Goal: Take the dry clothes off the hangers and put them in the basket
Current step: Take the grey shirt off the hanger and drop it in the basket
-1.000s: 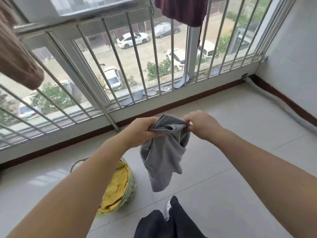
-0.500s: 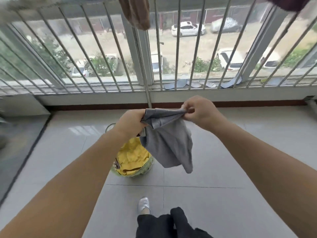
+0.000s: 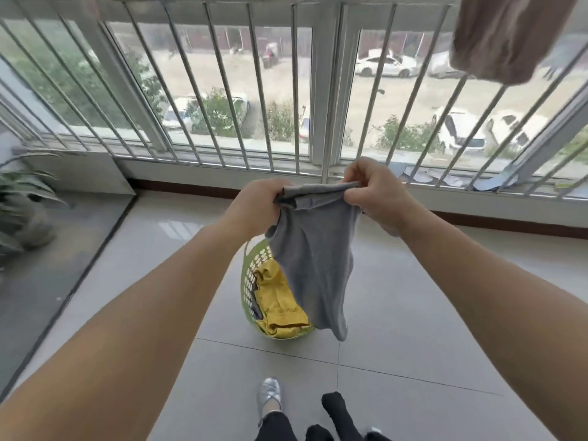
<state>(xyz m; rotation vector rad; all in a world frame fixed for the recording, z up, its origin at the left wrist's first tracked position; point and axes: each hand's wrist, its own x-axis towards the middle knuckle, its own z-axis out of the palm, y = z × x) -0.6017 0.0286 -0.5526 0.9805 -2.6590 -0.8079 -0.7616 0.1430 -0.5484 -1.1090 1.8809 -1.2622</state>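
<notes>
A grey garment (image 3: 313,256) hangs between my two hands, stretched along its top edge. My left hand (image 3: 257,202) grips its left corner and my right hand (image 3: 374,192) pinches its right corner. Directly below it on the floor stands a green laundry basket (image 3: 247,275) holding a yellow garment (image 3: 276,300); the grey cloth covers the basket's right side. A brownish-pink garment (image 3: 506,36) still hangs at the top right, its hanger out of view.
White window bars (image 3: 261,90) and a low sill run across the far side of the tiled floor (image 3: 413,345). A potted plant (image 3: 22,202) stands at the left on a darker floor section. My feet (image 3: 270,393) are just behind the basket.
My view swung left, so the basket now sits centred under the grey garment. Both hands kept their hold and pulled the top edge out wider and flatter.
</notes>
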